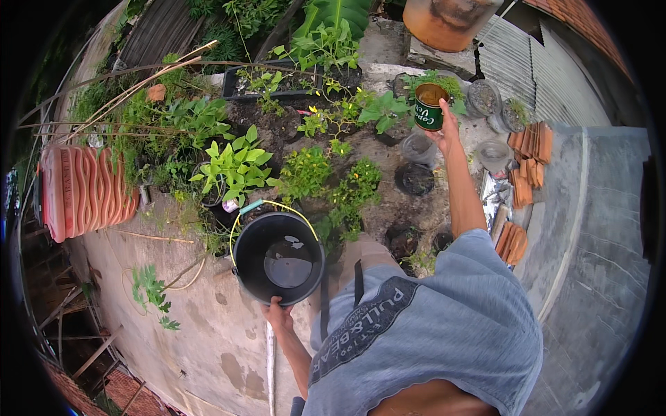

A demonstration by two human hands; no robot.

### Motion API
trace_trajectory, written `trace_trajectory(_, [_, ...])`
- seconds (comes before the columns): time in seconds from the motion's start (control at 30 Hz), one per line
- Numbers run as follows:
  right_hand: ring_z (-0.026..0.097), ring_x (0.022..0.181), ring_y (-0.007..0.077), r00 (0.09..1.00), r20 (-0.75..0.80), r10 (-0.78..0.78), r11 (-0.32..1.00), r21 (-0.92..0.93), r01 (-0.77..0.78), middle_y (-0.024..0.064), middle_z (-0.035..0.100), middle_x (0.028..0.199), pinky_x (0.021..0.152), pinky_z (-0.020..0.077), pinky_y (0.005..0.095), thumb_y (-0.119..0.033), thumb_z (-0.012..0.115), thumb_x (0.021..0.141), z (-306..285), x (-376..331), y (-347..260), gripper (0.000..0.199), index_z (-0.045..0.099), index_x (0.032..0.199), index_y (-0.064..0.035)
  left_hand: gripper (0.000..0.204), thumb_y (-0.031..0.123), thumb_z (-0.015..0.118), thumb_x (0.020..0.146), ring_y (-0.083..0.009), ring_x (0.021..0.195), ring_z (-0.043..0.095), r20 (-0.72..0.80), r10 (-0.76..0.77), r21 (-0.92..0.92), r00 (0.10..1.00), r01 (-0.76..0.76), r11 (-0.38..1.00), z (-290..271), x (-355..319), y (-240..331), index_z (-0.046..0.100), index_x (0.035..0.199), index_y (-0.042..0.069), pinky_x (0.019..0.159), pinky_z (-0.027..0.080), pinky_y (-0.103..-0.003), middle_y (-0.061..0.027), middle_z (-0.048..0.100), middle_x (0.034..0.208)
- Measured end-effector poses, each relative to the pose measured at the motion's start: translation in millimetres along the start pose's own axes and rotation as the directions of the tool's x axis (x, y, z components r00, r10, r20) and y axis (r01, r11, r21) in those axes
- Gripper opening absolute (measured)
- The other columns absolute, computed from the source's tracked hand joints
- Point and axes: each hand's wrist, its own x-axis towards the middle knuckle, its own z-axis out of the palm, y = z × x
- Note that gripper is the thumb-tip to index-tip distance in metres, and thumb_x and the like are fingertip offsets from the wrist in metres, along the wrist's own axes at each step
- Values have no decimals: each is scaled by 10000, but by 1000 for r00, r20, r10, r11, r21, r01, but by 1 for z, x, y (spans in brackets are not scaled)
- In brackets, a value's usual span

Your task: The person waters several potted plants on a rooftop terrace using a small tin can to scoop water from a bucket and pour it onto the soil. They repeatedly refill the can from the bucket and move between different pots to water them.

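A black bucket (pixel 251 255) with a yellow wire handle and a pale green grip is held up by my left hand (pixel 279 313), whose fingers close on its near rim. A little water lies at the bottom of the bucket and reflects light. Out to the far right, my right hand (pixel 446 130) grips a green tin can (pixel 429 119) by its side. The can's mouth faces up and its inside looks brown; whether it holds anything cannot be seen. Leafy potted plants (pixel 383 113) stand just beyond the can.
A bright green leafy plant (pixel 239 163) and low bushes (pixel 305 172) grow beyond the bucket. Clear plastic pots (pixel 483 98) and stacked orange tiles (pixel 525 182) line the right side. A red wavy-sided container (pixel 90 191) lies at left. A large rusty-brown pot (pixel 447 21) stands at the back.
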Motion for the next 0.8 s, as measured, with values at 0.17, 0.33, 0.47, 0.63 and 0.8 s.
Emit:
trace_trajectory(0.17, [585,1073,331,970,-242,33,997,-60,-49,170,513,1249,814,552,483,-532,848,696,-78,-28,67,941,360,1403,-146,569,-55,533,771,-332,961,627,4,-23,2,1000,23,1000,4,10,-6,427,1305,110,735,619,-546,-146,538,1173])
trace_trajectory(0.33, [532,1165,373,849,-528,-4,922,-330,-201,245,299,1418,870,535,489,-513,889,630,-116,-30,114,1051,353,1453,-140,555,-63,542,772,-329,974,616,45,-31,19,999,30,999,2,10,-8,436,1288,112,754,609,-562,-144,536,1179])
trace_trajectory(0.47, [484,1220,479,791,-603,-99,789,-532,-307,267,248,1415,969,474,551,-516,883,594,-118,-20,114,1003,431,1440,-221,555,-71,542,774,-333,991,612,47,-49,43,998,47,998,8,5,-1,435,1289,106,744,612,-553,-151,536,1181])
trace_trajectory(0.63, [533,1138,454,753,-602,-264,695,-660,-284,236,303,1356,923,497,507,-539,868,601,-99,-3,81,973,445,1424,-240,601,-82,533,759,-338,997,614,74,-47,63,996,43,997,13,4,5,435,1307,146,703,625,-518,-140,511,1230])
trace_trajectory(0.8, [560,1118,450,735,-560,-382,668,-717,-199,217,319,1339,894,517,517,-526,859,612,-87,11,42,934,450,1412,-272,541,-91,551,748,-382,1001,625,91,11,72,996,-18,997,14,4,3,438,1248,85,756,621,-594,-190,531,1183])
